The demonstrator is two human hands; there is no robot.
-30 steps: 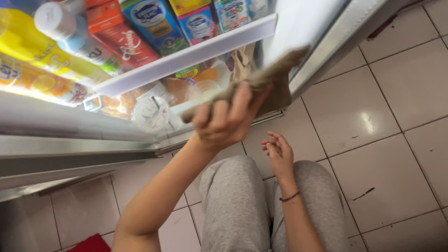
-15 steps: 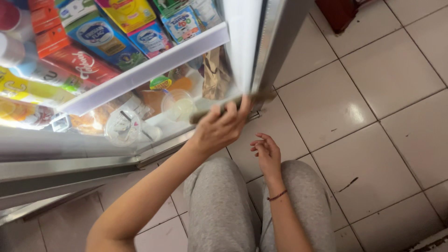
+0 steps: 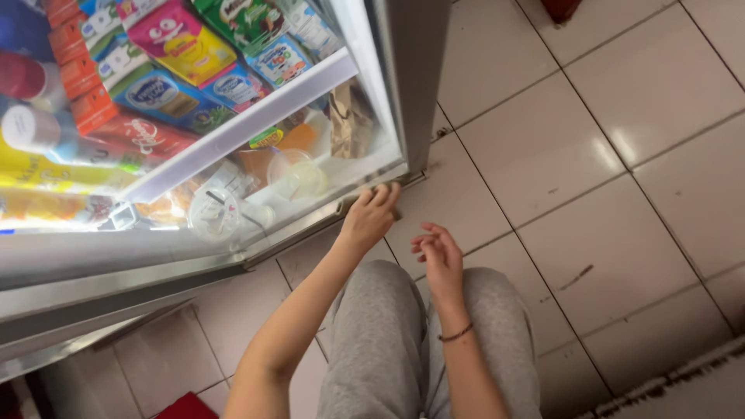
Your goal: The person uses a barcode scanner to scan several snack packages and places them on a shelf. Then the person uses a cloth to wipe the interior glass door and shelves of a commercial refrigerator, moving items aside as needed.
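The left hand [image 3: 371, 216] is seen at the bottom edge of a glass-fronted fridge door [image 3: 365, 85], its fingers curled in a closed grip over the lower corner of the door frame, where a small dark strip is partly covered by the fingertips. The right hand [image 3: 439, 256] is held loosely open above the right knee, gripping nothing and kept just apart from the left. A dark bracelet [image 3: 456, 335] is worn on the right wrist. Grey trousers [image 3: 380, 349] are seen below both arms. Behind the glass, coloured drink cartons [image 3: 167, 93] are stacked on a white shelf [image 3: 248, 128], and lidded clear cups [image 3: 213, 213] are set beneath it. Pale floor tiles [image 3: 590, 155] are spread to the right – scuffed in places.
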